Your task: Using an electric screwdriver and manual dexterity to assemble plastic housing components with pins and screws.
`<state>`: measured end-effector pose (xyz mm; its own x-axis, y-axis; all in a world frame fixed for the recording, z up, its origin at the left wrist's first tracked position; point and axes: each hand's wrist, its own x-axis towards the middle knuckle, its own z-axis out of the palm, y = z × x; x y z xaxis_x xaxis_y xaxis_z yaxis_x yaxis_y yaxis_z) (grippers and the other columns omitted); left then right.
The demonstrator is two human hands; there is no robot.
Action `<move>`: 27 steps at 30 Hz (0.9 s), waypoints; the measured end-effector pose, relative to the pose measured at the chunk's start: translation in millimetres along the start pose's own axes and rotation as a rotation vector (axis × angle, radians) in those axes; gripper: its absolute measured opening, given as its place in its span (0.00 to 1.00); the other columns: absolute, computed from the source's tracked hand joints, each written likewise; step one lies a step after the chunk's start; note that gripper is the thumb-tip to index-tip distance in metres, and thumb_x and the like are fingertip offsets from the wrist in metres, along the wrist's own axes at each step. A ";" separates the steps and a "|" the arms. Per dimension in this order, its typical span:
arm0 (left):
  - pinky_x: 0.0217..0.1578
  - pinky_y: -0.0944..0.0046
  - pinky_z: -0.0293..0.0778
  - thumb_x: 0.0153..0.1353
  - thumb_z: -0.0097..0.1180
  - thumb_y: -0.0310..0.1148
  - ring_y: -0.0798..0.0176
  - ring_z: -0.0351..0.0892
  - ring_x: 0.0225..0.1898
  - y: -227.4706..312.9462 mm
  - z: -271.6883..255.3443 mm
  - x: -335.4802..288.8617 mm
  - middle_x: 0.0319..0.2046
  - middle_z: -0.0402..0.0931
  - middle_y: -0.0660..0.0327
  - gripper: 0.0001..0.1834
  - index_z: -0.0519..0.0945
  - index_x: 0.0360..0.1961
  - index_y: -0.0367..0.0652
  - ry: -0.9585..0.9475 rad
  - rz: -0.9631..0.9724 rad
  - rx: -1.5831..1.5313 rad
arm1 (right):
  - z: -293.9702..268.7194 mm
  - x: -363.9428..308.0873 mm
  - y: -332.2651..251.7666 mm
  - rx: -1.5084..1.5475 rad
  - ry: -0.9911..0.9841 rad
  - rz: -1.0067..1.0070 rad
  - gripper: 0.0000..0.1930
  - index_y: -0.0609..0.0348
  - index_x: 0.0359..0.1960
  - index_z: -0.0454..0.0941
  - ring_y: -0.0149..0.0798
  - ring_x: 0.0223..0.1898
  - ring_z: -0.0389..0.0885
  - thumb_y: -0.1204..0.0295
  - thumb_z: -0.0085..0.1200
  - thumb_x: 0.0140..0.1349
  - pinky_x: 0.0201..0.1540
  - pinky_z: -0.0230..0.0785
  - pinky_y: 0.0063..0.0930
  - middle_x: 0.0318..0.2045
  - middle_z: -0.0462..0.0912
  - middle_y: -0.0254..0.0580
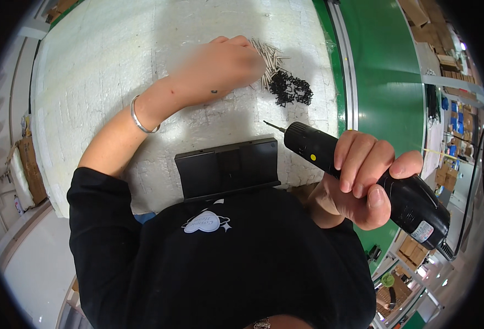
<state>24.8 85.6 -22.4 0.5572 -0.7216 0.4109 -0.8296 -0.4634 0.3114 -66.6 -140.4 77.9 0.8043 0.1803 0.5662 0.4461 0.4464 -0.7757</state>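
Observation:
My right hand (pixel 365 175) is wrapped round a black electric screwdriver (pixel 313 147) with a yellow dot on its body. Its thin bit points up and left over the white work surface, touching nothing. At the far middle, my left hand (pixel 225 63) reaches to the edge of a pile of slim silver pins (pixel 275 56). The fingers there are mostly hidden behind the back of the hand and blurred, so any hold is unseen. Just nearer than the pins lies a heap of small black screws (pixel 290 89). Close to my body rests a black rectangular housing (pixel 228 169), long side toward me.
The white, wrapped-looking work surface (pixel 105 60) has a worn, uneven top. To its right run a metal rail (pixel 347 66) and a green surface (pixel 381 71). A cord (pixel 474 186) trails from the screwdriver at far right. Shelves with boxes (pixel 456 120) stand beyond.

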 end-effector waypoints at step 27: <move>0.28 0.64 0.73 0.40 0.67 0.18 0.58 0.76 0.27 136.5 -9.2 -94.4 0.19 0.74 0.62 0.10 0.81 0.25 0.39 0.395 -0.632 -0.265 | 31.9 -15.2 21.7 0.060 -0.275 0.131 0.17 0.48 0.43 0.64 0.24 0.16 0.73 0.72 0.59 0.57 0.21 0.68 0.18 0.18 0.73 0.25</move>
<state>-140.7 95.2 -10.8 0.9324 -0.1038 0.3462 -0.3437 -0.5507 0.7606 -81.6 -105.5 61.4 0.7132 0.4663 0.5234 0.3155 0.4533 -0.8337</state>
